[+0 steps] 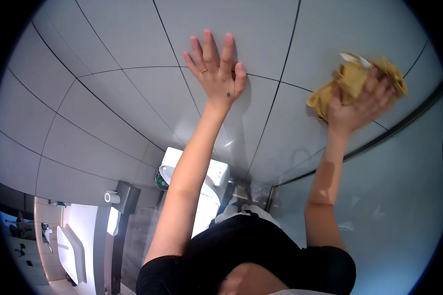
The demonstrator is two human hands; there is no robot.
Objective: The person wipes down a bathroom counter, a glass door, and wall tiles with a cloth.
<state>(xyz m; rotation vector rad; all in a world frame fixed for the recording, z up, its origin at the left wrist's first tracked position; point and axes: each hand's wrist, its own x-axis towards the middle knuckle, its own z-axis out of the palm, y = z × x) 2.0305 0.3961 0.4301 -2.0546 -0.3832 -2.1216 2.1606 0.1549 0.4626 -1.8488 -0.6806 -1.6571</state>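
My left hand rests against the grey tiled wall, fingers spread and nothing held. One finger wears a ring. To the right, my right hand presses a crumpled yellow cloth to the same wall; the hand is slightly blurred. A white tag-like strip sticks out at the top of the cloth. The cloth lies across a dark joint between tiles, close to the dark frame of a glass panel.
Below my left forearm stands a white toilet. The glass panel extends along my right side. At the lower left are a toilet paper roll, a grey wall box and a white washbasin with a faucet.
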